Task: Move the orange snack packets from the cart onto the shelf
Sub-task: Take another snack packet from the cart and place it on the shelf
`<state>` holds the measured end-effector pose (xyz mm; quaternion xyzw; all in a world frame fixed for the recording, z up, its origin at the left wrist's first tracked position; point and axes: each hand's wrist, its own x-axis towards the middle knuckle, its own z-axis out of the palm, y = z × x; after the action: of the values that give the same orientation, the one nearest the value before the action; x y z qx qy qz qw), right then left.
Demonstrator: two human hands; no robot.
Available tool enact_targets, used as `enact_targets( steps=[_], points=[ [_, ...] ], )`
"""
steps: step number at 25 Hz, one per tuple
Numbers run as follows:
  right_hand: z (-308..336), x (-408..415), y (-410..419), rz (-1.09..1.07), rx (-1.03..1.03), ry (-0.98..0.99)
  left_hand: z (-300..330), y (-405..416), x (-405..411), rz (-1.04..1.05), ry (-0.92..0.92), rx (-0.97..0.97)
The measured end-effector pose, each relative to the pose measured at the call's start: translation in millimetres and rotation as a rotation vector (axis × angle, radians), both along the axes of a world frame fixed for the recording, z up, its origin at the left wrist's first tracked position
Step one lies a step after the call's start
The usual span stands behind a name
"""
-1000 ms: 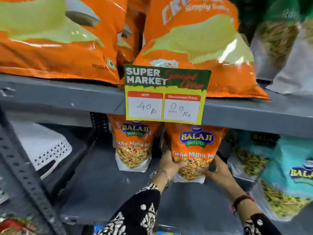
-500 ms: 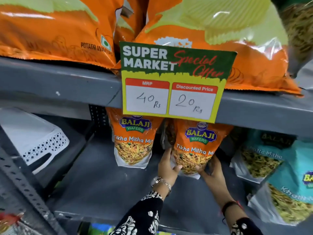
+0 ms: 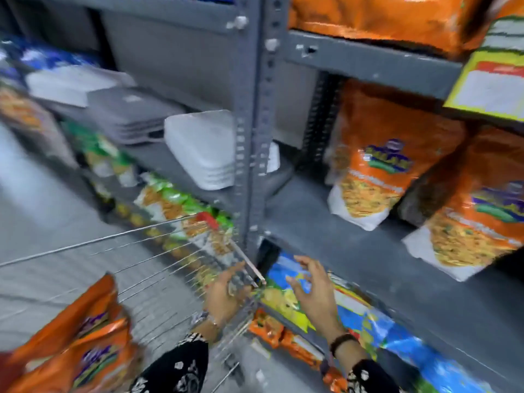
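Both my hands are empty right now, fingers spread loose. My left hand (image 3: 226,293) sits at the lower middle of the frame, right against the wire cart (image 3: 158,268) rim, and my right hand (image 3: 314,290) hangs just beside it over the blue bags (image 3: 368,316) on the bottom shelf. The orange packets (image 3: 76,344) I need are down at the lower left, leaning with their long side running up and to the right, so my left hand is clearly nearer. Two packets (image 3: 371,171) already stand on the grey shelf (image 3: 354,251) at right. Everything's smeared with blur, and the cart stack is cut off by the frame edge, so I can't count what's left.
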<state>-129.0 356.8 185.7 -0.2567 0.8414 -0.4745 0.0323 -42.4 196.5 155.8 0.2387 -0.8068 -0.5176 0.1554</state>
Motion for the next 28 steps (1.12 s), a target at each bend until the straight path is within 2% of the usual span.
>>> enact_targets(
  steps=[3,6,10,12,15,21,23,25,28],
  points=[
    [-21.9,33.6,-72.0,0.315,0.143,-0.077,-26.4,-61.8,80.9,0.070,-0.203,-0.048],
    [-50.8,68.6,-134.7,0.578,0.357,-0.171,-62.0,-104.6,161.0,0.012,-0.541,-0.080],
    [-96.3,110.6,-198.2,0.828,0.628,-0.366,-112.5,-136.5,247.5,0.068,-0.949,0.084],
    [-121.4,124.5,-224.9,0.888,0.756,-0.364,-134.6,-153.1,267.5,0.119,-1.080,0.139],
    [-157.2,137.1,-257.0,0.974,0.819,-0.378,-163.4,-176.2,270.1,0.239,-1.057,0.193],
    [-225.8,144.6,-292.9,0.923,1.030,-0.460,-218.2,-196.5,258.1,0.412,-0.741,0.405],
    [-235.0,146.1,-298.9,0.881,0.966,-0.516,-225.3,-195.3,253.7,0.476,-0.616,0.450],
    [-239.1,147.1,-304.3,0.825,0.816,-0.607,-222.9,-194.4,244.6,0.564,-0.517,0.468],
    [-231.5,145.9,-307.5,0.806,0.643,-0.639,-220.5,-196.7,231.1,0.683,-0.468,0.505]
  ],
)
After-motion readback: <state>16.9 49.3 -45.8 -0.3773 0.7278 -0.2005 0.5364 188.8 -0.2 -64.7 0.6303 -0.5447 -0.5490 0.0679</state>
